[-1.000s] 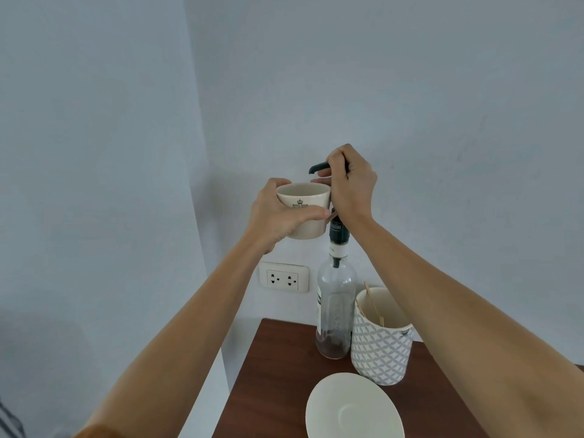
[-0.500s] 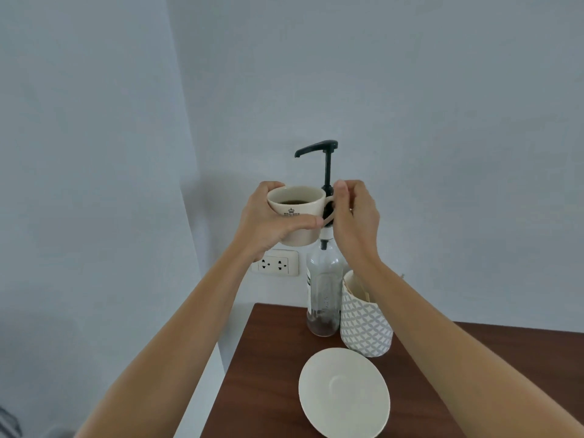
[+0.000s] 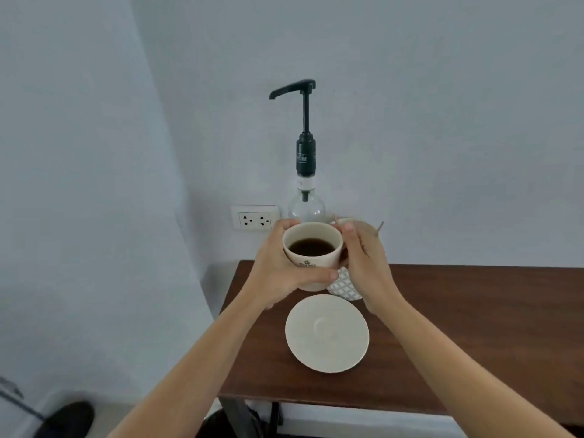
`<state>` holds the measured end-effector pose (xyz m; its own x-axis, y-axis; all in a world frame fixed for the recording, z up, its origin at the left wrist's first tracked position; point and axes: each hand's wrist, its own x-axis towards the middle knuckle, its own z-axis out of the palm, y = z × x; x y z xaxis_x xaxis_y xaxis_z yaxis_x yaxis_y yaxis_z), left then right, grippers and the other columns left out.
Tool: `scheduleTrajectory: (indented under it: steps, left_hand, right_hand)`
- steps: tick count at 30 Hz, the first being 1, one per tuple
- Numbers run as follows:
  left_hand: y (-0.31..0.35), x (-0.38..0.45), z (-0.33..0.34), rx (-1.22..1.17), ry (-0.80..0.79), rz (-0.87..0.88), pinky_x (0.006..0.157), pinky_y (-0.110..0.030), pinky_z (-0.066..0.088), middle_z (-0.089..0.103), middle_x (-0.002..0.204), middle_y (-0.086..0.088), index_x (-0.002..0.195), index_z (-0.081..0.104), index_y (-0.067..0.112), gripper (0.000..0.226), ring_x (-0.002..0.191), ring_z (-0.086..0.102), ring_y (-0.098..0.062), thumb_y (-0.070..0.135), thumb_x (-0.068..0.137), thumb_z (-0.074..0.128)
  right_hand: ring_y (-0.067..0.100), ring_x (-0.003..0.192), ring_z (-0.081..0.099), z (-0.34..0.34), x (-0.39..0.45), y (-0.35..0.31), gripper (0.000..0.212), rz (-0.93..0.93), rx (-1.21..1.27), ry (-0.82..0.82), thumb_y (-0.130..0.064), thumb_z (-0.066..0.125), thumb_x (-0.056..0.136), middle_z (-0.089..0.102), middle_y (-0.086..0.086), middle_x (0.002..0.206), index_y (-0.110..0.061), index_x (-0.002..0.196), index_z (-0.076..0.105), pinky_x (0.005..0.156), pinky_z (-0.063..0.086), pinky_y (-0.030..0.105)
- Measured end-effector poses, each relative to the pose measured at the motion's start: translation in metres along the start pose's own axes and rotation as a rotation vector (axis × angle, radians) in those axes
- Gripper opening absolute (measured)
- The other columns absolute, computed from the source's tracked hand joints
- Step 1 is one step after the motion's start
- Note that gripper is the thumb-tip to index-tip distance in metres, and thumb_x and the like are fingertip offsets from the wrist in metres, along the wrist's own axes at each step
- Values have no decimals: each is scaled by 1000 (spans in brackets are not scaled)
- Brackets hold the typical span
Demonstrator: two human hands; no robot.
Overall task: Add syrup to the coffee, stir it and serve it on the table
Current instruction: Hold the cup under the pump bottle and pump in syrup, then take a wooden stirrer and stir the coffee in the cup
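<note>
- Holding the cream cup (image 3: 313, 257) of dark coffee (image 3: 311, 247) above the table (image 3: 458, 327), you are keeping it upright, clear of the wood, with the liquid sitting well below the rim.
- Your left hand (image 3: 281, 273) is wrapping the cup's left side: its fingers (image 3: 316, 276) are curling closed across the front wall under the printed crest, and the thumb is lying at the far rim.
- Your right hand (image 3: 363, 267) is pressing against the cup's right side, with one fingertip at the rim; its fingers are bending around that side, though the handle itself is hidden, so you cannot tell exactly what they are pinching.
- You are hovering the cup just behind the empty white saucer (image 3: 327, 333), which is lying flat on the table near its left end.
- Your hands are partly covering the white patterned holder (image 3: 344, 287), with thin wooden sticks (image 3: 380, 227) poking out of it.
- Standing behind the cup against the wall is the clear syrup bottle (image 3: 306, 207), its black pump (image 3: 303, 121) fully raised, spout pointing left.
- Beside the bottle, on its left, a white wall socket (image 3: 255, 218) is showing.
</note>
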<state>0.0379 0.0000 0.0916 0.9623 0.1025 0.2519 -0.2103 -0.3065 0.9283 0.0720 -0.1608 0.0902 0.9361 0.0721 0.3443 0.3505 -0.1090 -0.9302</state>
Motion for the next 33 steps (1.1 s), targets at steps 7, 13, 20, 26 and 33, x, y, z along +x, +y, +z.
scheduleTrajectory:
  steps: [7,13,20,26,33]
  left_hand:
    - [-44,-37,31,18,-45,-58,100,-41,56,73,112,12,125,51,29,97,111,69,-8,33,40,98]
    - [-73,-53,48,39,-76,-72,103,-42,54,71,115,14,128,50,28,97,113,67,-6,35,45,99]
    - [-90,-58,54,50,-119,-71,100,-31,53,69,119,16,132,47,29,101,116,66,-5,40,46,98]
    - [-97,-57,54,67,-132,-47,91,-5,46,65,120,26,127,45,44,96,116,63,4,41,47,98]
    - [-100,-58,50,106,-151,-6,93,0,42,61,125,37,128,40,54,100,120,57,13,38,51,102]
  right_hand:
    - [19,88,73,-10,-40,51,40,113,-22,20,-36,35,106,79,-2,91,-35,99,75,79,58,49]
    - [13,88,73,-15,-59,77,39,171,-62,34,-32,37,107,78,-7,90,-37,96,74,82,58,51]
    - [15,92,72,-14,-69,92,38,225,-41,32,-34,37,107,78,-6,93,-30,99,75,87,56,53]
    - [15,94,72,-13,-70,99,37,222,-45,14,-35,37,107,78,-6,94,-34,97,73,89,55,52]
    - [1,86,69,-16,-70,95,31,146,-176,-1,-30,43,105,76,-13,88,-32,98,73,77,51,20]
